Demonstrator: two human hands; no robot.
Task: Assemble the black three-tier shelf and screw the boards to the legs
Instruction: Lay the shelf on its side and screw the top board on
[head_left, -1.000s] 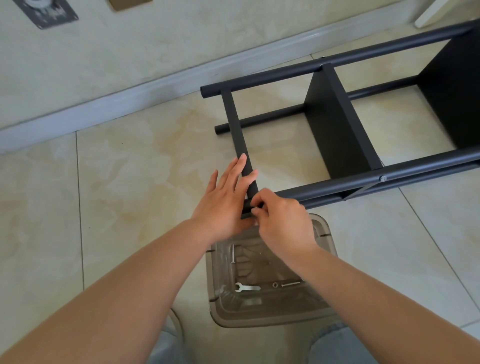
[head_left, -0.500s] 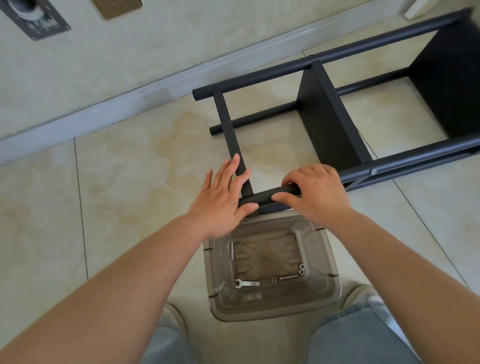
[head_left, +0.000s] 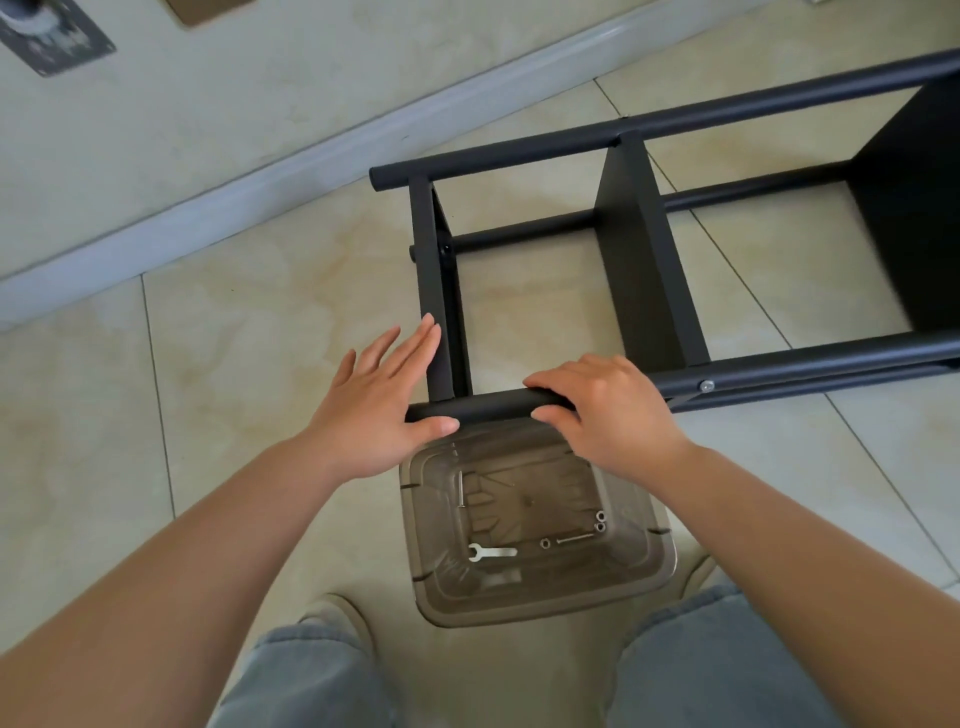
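Shelf (head_left: 644, 249) lies on side on floor, boards between four legs. Step: seating end board (head_left: 434, 280) on near leg (head_left: 493, 404). Right hand (head_left: 608, 410) grip clamped round near leg; left hand (head_left: 374, 410) flat, fingers straight against end board, thumb under leg. Next, likely: screw and spanner (head_left: 491, 552) from clear bin (head_left: 535, 603) just below; joint must stay aligned.

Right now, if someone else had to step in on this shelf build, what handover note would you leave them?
Left hand: open, fingers flat against the end board, thumb on the near leg.
Right hand: grips that leg.
Shelf lies on its side on the floor; three boards sit between the legs.
Done: a screw holds the middle board to the near leg.
Left: no screw visible at the end-board joint. Wrench and spare hardware lie in the clear bin.
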